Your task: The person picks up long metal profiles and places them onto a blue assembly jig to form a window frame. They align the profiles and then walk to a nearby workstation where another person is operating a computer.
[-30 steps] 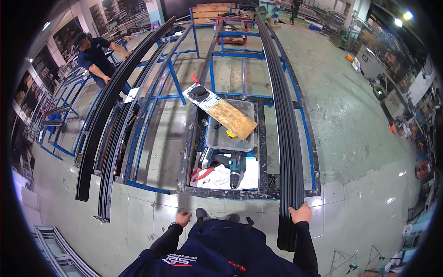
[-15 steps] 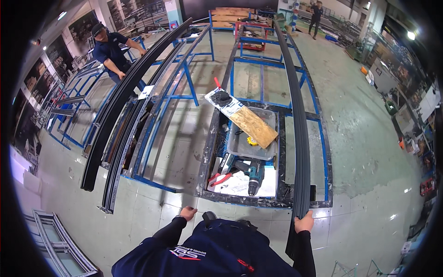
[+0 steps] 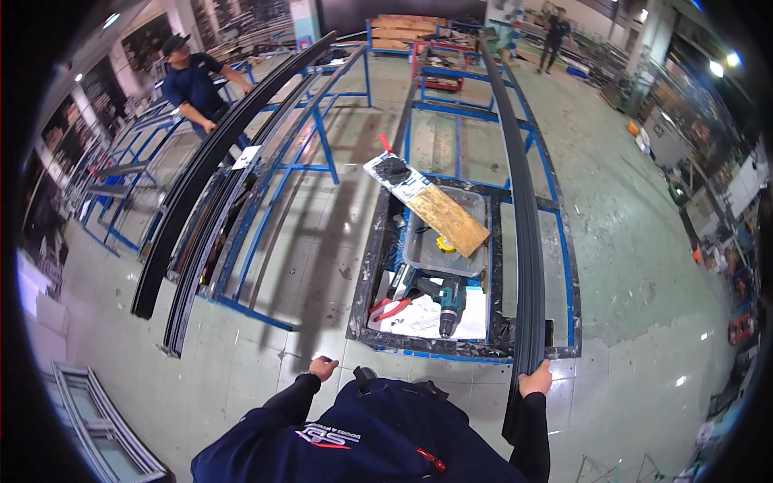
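My right hand (image 3: 535, 380) grips the near end of a long black aluminium profile (image 3: 527, 266), with the fingers closed at its right edge. The profile lies lengthwise along the right side of a blue-framed workbench (image 3: 573, 274), and its near end sticks out past the bench toward me. My left hand (image 3: 324, 368) hangs beside my body, off the near left corner of the bench, its fingers curled loosely and nothing seen in them. Between my hands and farther away, a teal cordless drill (image 3: 451, 302) and red-handled pliers (image 3: 392, 309) lie on white sheets on the bench.
A clear plastic bin (image 3: 427, 256) holds a yellow tape measure (image 3: 444, 245), with a wooden board (image 3: 448, 219) across it. On the left, a co-worker (image 3: 193, 84) touches another black profile (image 3: 193, 177) over a second rack (image 3: 258, 266). Another person (image 3: 555, 40) stands far right.
My view has shifted slightly. My right hand stays on the profile, and my left hand still hangs at my side. The profiles on the left appear a little farther left.
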`<action>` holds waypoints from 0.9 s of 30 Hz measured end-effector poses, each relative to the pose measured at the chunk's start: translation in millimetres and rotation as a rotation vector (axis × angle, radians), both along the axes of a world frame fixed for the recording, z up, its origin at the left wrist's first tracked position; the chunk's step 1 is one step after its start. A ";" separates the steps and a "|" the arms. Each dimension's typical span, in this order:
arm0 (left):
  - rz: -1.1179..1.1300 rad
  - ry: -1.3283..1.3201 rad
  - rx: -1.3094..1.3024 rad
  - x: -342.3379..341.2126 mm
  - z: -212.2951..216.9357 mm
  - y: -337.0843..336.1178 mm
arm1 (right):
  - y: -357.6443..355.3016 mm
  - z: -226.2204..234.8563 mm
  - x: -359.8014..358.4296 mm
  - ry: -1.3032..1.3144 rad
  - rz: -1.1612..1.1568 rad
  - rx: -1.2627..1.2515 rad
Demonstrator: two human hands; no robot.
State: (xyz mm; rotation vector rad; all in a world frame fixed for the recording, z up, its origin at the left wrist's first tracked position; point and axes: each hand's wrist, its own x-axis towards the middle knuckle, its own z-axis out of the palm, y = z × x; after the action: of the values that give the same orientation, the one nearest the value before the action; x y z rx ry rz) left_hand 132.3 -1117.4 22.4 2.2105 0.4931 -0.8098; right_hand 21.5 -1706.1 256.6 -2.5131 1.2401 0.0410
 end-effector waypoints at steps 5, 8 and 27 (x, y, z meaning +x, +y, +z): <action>-0.037 -0.044 0.011 -6.7 25.0 -10.9 | 6.2 -1.3 4.0 0.009 0.032 0.048; -0.044 -0.061 0.000 -23.2 47.2 -16.8 | 13.1 1.0 4.3 -0.080 0.028 0.026; 0.676 -0.009 0.001 -201.1 13.9 187.1 | 403.3 30.7 163.7 -0.742 0.851 0.185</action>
State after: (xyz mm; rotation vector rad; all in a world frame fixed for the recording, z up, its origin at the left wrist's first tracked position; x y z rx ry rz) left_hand -68.8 -930.3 36.3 1.8522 1.1491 -0.4292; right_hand 185.2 -1302.9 287.3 -2.3360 -0.1280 -0.4934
